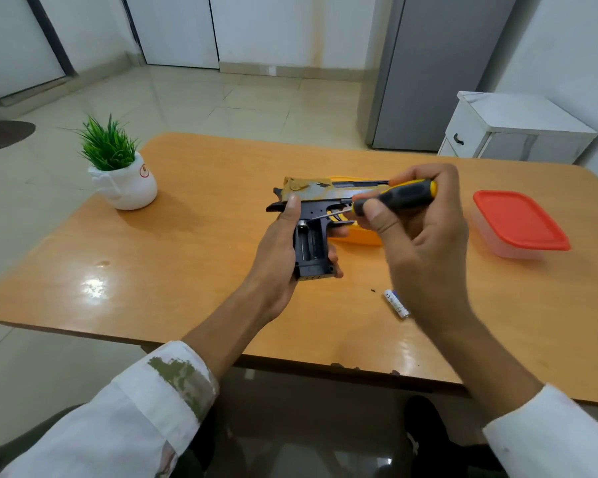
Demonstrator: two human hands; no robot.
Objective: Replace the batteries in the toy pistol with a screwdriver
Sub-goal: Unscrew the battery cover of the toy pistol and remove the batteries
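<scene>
Left fingers (335, 258) wrapped round toy pistol (313, 193) | right fingers (377, 217) pinching screwdriver (406, 194)

The desk (173, 263) is smooth, glossy orange laminate. The toy pistol (311, 208) is matt black plastic with a scuffed tan slide. The screwdriver (406, 193) has a bright metal shaft and a black-and-yellow plastic handle. The box (508, 251) is cloudy plastic under a smooth red lid (520, 219)

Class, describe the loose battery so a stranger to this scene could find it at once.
On the orange table, look beside the wrist of the right hand. There lies the battery, a small white cylinder flat on the wood, far smaller than the red-lidded box.
</scene>
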